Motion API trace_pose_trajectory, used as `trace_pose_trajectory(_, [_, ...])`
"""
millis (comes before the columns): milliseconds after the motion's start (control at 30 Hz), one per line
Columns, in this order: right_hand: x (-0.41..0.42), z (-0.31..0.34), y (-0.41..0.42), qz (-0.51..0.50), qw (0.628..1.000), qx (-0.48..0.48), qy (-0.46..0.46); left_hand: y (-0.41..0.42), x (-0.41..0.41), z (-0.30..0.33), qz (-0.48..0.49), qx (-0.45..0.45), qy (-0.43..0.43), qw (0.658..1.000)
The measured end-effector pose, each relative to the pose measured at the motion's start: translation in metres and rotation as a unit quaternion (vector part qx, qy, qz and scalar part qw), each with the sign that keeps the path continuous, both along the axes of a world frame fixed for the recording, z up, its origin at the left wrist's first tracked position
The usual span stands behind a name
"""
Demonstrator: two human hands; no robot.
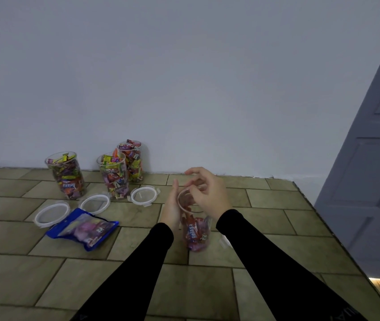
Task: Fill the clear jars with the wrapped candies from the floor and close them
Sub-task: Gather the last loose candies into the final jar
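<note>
While three jars by the wall already stand heaped with wrapped candies, the filling step is in hand on a fourth: the near jar (196,230) sits on the tiled floor (277,228) between the two black sleeves, about half full of red and purple sweets. The left hand (172,209) lies flat against the jar's left wall just below the rim, fingers straight, steadying it rather than wrapping round it. The right hand (207,193) hovers directly over the open mouth with its fingers loosely curled downward; whether that grip holds a candy or has just emptied I cannot tell, since the fingertips are blurred against the rim. So the jar sits under the right hand and against the left palm. More candy seems needed before closing, and the likeliest source is the blue bag (83,228) lying to the left, which shows purple wrappers through its clear front. The next move calls for reaching across to that bag, or lifting it to pour, while the jar stays upright. Three lids (52,214) (95,203) (143,195) lie on the floor in front of the left jar (67,174), the middle jar (113,177) and the back jar (132,161); all three are open. A pale shape at the right sleeve may be the fourth lid.
</note>
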State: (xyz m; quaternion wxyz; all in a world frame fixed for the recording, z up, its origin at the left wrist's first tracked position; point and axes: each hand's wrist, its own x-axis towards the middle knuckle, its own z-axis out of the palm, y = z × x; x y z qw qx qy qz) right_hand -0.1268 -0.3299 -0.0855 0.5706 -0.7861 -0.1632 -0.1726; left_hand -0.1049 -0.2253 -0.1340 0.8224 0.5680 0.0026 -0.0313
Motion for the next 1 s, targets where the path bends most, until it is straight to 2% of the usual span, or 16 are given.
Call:
trace_pose_trajectory(67, [-0.002,0.009,0.008,-0.006,0.999,-0.028,-0.024,0.008,-0.001,0.002,0.001,0.024,-0.018,1.000])
trace_pose_trajectory(167, [-0.007,0.023,0.028,-0.005,0.995,-0.083,-0.057,0.027,-0.011,0.008,0.046,0.164,-0.048,0.984])
trace_pose_trajectory(300, [-0.013,0.019,0.076,0.045,0.987,-0.119,-0.094,0.075,-0.029,0.007,0.098,0.275,-0.081,0.953])
trace_pose_trajectory(433, [-0.006,-0.016,0.126,0.057,0.980,-0.184,0.046,0.135,-0.039,-0.009,0.138,0.427,-0.034,0.893])
trace_pose_trajectory(533, [-0.001,-0.045,0.152,0.065,0.966,-0.186,0.170,0.173,-0.040,-0.024,0.238,0.496,0.034,0.834])
trace_pose_trajectory(600, [0.003,-0.058,0.166,0.067,0.954,-0.212,0.199,0.198,-0.038,-0.034,0.300,0.499,0.091,0.808])
trace_pose_trajectory(767, [0.023,-0.069,0.202,0.095,0.939,-0.261,0.202,0.240,-0.037,-0.046,0.395,0.400,0.196,0.804])
trace_pose_trajectory(900, [0.039,-0.072,0.224,0.111,0.921,-0.301,0.221,0.260,-0.032,-0.055,0.406,0.316,0.216,0.830])
trace_pose_trajectory(1000, [0.048,-0.081,0.236,0.121,0.907,-0.315,0.252,0.272,-0.028,-0.056,0.365,0.321,0.220,0.846])
